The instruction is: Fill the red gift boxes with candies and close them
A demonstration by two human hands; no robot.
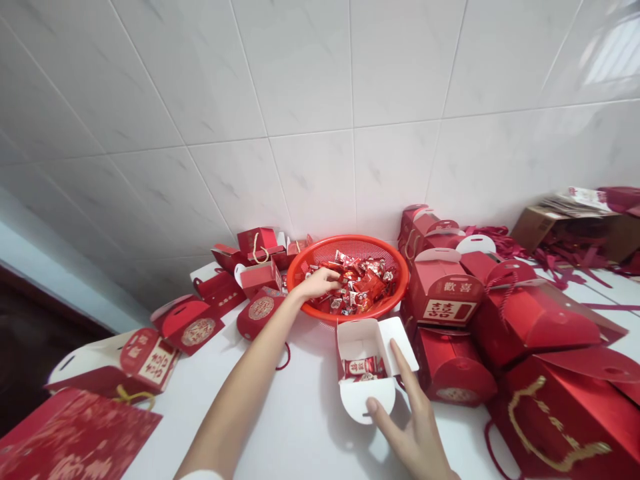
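Note:
My left hand (319,283) reaches into a red plastic basket (345,241) filled with wrapped candies (367,287). Its fingers are slightly apart and touch the candies; I see none held between them, though the fingertips are partly lost among the wrappers. In front of the basket stands a small open gift box (356,333), white inside, with a few red-wrapped candies (361,367) at its bottom. My right hand (413,427) holds this box by its opened flaps, the thumb on the front flap and the index finger along the right one.
Red gift boxes crowd the table's left side, among them a box with a white lid (115,360). More are stacked at right, including a double-happiness box (447,290) and a large rope-handled box (565,407). Ribbons (560,267) and a cardboard carton (535,230) lie behind, near the tiled wall (310,173).

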